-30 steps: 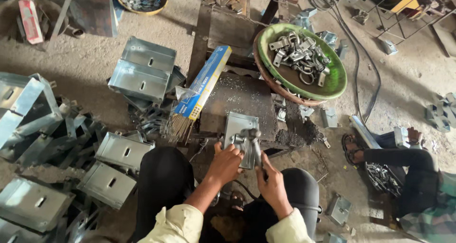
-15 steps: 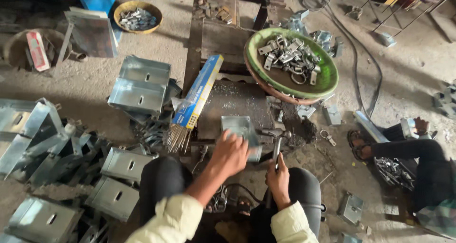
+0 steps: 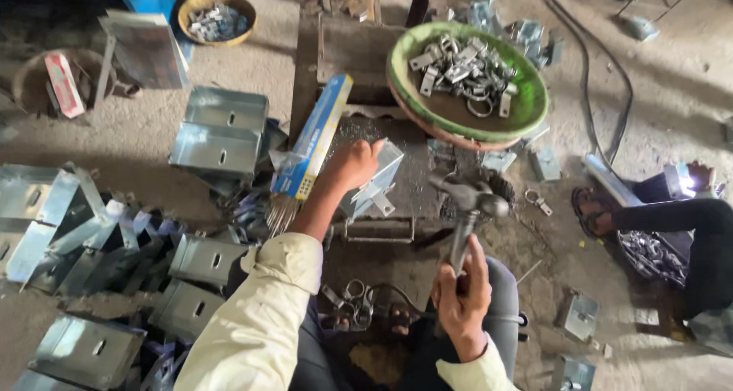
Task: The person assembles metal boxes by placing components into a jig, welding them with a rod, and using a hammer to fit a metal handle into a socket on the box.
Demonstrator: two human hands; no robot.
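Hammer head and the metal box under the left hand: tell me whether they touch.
Apart. The head view shows the hammer raised in the right hand, its head to the right of the metal box that the left hand presses down, dark work surface visible between them.

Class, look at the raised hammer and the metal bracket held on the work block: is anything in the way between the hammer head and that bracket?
Nothing visible stands between them. The right hand holds the hammer raised to the right of the metal bracket, with only open block surface in between. The left hand rests on the bracket's left side, away from the hammer.

Long blue-yellow box [image 3: 314,137] (rods spilling) centre; red-white packet [image 3: 63,85] far left.
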